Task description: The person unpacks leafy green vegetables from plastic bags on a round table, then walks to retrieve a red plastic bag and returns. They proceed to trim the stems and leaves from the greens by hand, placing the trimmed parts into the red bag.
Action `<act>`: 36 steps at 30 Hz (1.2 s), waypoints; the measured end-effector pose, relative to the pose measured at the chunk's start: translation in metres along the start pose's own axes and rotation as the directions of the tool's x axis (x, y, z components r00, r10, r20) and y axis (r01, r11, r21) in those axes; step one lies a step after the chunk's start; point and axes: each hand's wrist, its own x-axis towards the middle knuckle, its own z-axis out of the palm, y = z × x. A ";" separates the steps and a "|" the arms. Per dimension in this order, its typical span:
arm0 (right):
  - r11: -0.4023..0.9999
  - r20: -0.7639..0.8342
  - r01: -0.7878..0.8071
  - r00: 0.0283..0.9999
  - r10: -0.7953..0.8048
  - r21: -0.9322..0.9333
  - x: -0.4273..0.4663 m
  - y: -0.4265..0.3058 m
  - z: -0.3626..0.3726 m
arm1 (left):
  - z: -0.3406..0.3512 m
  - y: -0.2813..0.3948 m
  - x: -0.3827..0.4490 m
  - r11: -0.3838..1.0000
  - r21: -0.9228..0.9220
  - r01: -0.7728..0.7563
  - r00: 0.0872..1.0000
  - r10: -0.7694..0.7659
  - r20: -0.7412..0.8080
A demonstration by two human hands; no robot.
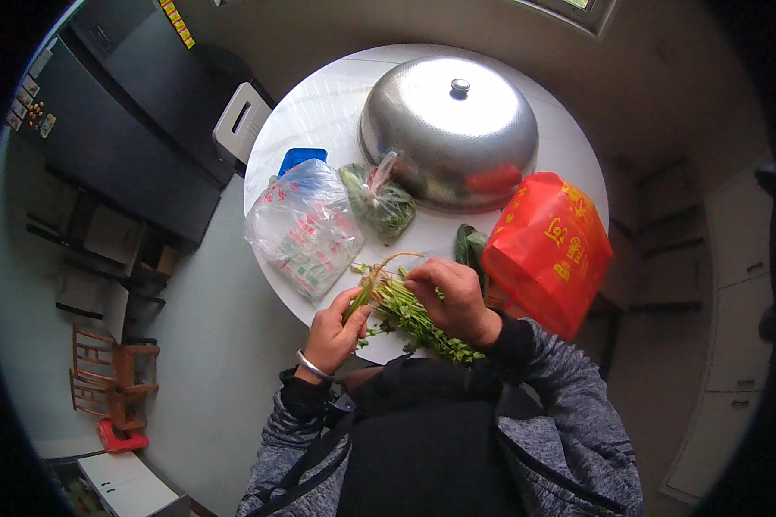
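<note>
A rooted green stalk (365, 294), which looks like celery or a similar herb, is gripped in my left hand (337, 329). Its pale brown root curves up and right towards my right hand (451, 298), whose fingers are bent close to the root's tip; whether they pinch anything cannot be told. Beneath and between my hands lies a bunch of leafy green stalks (409, 316) on the round white table (317, 84). Just behind it is a tied clear plastic bag of greens (380, 205). Dark green leaves (471, 245) lie beyond my right hand.
A large domed metal cover (449, 136) occupies the table's far side. On the left are a translucent plastic bag (307, 226) and a blue container (302, 159). A red bag with yellow writing (549, 252) stands at the right edge. A white stool (242, 123) is beyond the table's left side.
</note>
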 end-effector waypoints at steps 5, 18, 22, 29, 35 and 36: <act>0.934 0.051 0.151 0.988 -0.142 -0.324 0.007 0.009 -0.008 | 0.005 -0.002 0.002 0.941 0.287 -0.178 0.981 0.193 -0.025; 0.930 0.220 -0.281 0.948 0.230 0.238 -0.021 0.038 0.021 | 0.003 0.000 -0.005 0.917 0.374 -0.135 0.989 0.101 0.108; 0.430 0.352 -0.627 0.749 0.561 0.650 -0.028 0.030 0.035 | -0.001 -0.008 -0.007 0.959 0.251 -0.128 0.989 0.106 0.102; 0.443 0.216 -0.569 0.750 0.625 0.693 -0.013 0.083 0.020 | -0.027 -0.018 -0.032 0.981 -0.115 0.154 0.985 -0.144 0.092; 0.766 0.439 -0.641 0.677 0.591 -0.043 -0.065 0.101 0.085 | -0.041 -0.036 -0.042 0.873 -0.405 0.273 0.962 -0.246 0.117; 0.833 0.455 -0.545 0.720 0.524 -0.098 -0.069 0.105 0.094 | -0.041 -0.040 -0.042 0.881 -0.394 0.262 0.965 -0.245 0.095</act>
